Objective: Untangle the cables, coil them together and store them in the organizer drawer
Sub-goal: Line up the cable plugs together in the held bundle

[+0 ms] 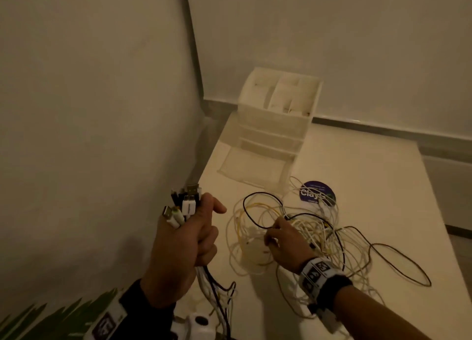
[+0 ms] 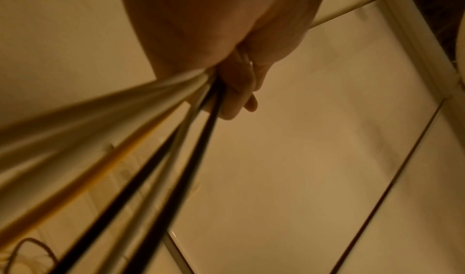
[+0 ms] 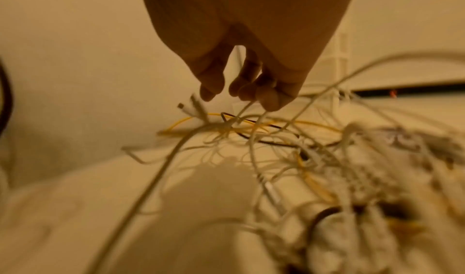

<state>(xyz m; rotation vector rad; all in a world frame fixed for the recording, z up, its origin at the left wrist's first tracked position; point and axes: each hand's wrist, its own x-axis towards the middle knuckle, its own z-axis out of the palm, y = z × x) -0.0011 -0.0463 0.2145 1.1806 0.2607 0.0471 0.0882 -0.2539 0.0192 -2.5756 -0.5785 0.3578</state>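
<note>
White bench (image 1: pixel 357 166) against wall | white organizer (image 1: pixel 278 114) at far end, bottom drawer (image 1: pixel 252 168) pulled out | cables (image 1: pixel 301 232), white, yellow, black, tangled mid-bench, over round purple sticker (image 1: pixel 316 192) | left hand (image 1: pixel 186 240) fisted round bundle of plug ends (image 1: pixel 184 204), raised | right hand (image 1: pixel 283 245) with fingers curled into tangle, pinching white strands.

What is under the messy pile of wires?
Under the cable pile lies the white table and part of a round purple sticker. The sticker's lower right edge is covered by wires.
</note>
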